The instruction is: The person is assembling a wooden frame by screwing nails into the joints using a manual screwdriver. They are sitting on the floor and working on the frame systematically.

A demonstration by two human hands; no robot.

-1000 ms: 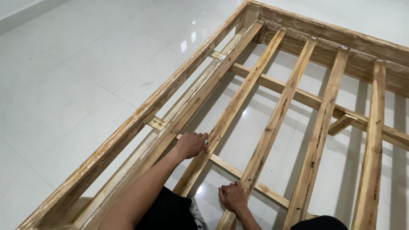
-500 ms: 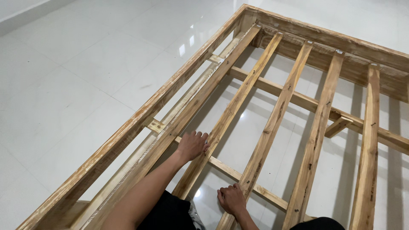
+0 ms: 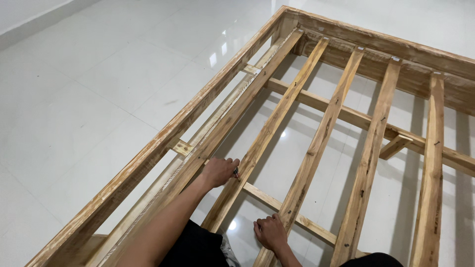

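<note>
A wooden bed frame (image 3: pixel 163 143) is seen lying on a white tiled floor (image 3: pixel 89 89), with long slats running away from the viewer across two cross rails. The left hand (image 3: pixel 218 171) is closed against the side of the second slat (image 3: pixel 267 136), just where the near cross rail (image 3: pixel 277 205) meets it; a small dark object seems to be pinched in the fingers, though what it is cannot be told. The right hand (image 3: pixel 269 232) is curled over the near end of the third slat (image 3: pixel 316 148), and nothing else is held in it. The work in hand is judged to be the fixing or checking of a slat at its joint with the rail. For the next move, a steady hold on the slat would be called for while the joint is worked. The floor is glossy, ceiling lights are reflected in it, and a pale wall base (image 3: pixel 34 27) is seen at the far left.
</note>
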